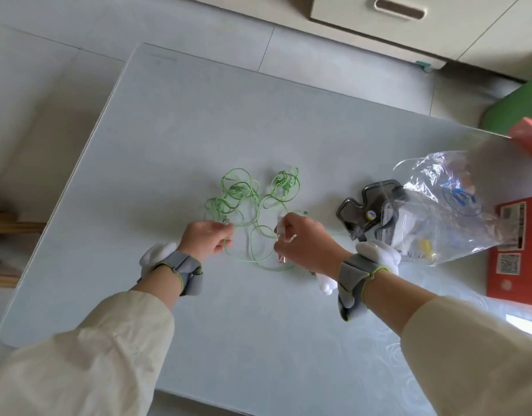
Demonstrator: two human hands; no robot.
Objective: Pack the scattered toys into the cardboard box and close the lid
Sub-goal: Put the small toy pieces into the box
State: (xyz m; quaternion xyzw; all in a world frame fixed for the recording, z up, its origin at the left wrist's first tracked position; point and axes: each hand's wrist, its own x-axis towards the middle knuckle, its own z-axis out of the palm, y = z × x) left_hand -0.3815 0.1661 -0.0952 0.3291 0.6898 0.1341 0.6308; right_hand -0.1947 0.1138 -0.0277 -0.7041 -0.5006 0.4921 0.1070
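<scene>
- Your left hand (206, 237), near the middle of the surface (198, 115), has its fingers curled and pinches a strand of the green cord (243, 190) beside a small metal clip
- Your right hand (303, 238), just beside the left but apart from it, grips a small clear piece (281, 232) with curled fingers; the cord runs up to this hand, though you cannot tell whether it is pinched as well
- The green cord lies loose on the surface in two tangled bunches beyond your hands, with slack loops between and below them
- A clear plastic bag (447, 187) lies to your right, holding small toys too blurred to name; a grey toy (363, 205) sits at its mouth, partly under the film
- The red box (516, 283) lies at the right edge, printed labels on its face; the bag overlaps its left side in this view
- A second red panel (529, 139) shows above it, cut off by the frame
- A grey band (183, 270) with white fabric tucked beside it circles each wrist
</scene>
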